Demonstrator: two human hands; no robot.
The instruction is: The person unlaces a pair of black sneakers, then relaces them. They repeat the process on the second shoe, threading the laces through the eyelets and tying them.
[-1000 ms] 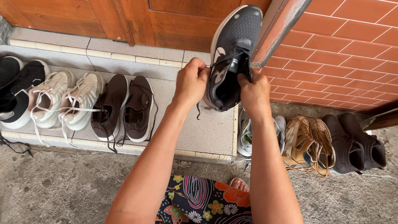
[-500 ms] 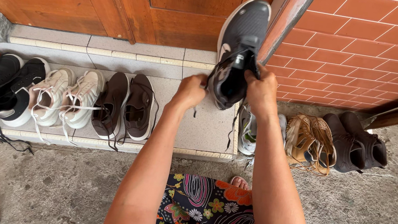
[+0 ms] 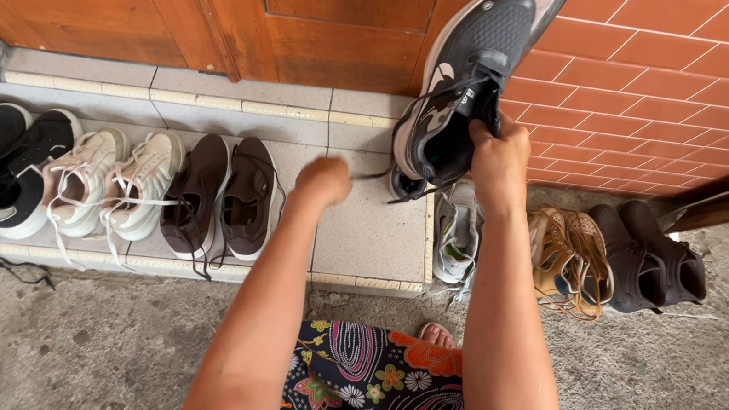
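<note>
Head view: the right hand [image 3: 500, 161] has lifted the dark sneaker [image 3: 465, 83] higher toward the door, gripping its collar, while the left hand [image 3: 324, 179] has dropped away — closed on a lace [image 3: 374, 176], pulling it out.

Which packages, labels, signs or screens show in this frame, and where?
No packages, signs or screens in view.
Only marks: a small pale logo patch near the toe of the dark sneaker held up by the right hand, and a white side emblem on the same shoe; both too small to make out.
Left hand pulls a black lace; no tag visible on it.
</note>
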